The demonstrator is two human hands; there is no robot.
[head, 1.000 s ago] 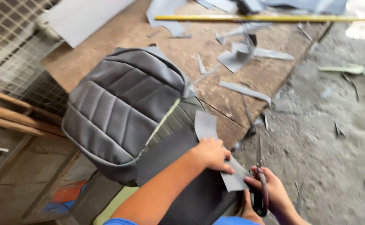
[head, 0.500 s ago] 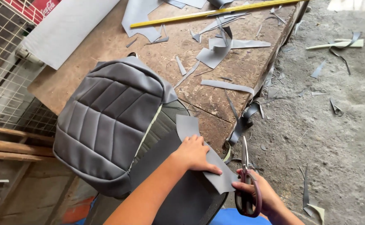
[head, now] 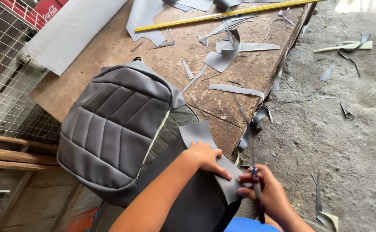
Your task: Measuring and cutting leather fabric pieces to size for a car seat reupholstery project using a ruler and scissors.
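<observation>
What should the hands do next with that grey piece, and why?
Probably open the scissors in the right hand and start snipping along the grey piece. The left hand already presses that piece flat on the seat cover, and the blades sit right at its edge.

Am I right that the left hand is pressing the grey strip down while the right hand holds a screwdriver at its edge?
Not quite. In the head view the right hand holds scissors, not a screwdriver, at the edge of the grey strip. The left hand does press that strip down, beside the quilted grey seat cover.
</observation>
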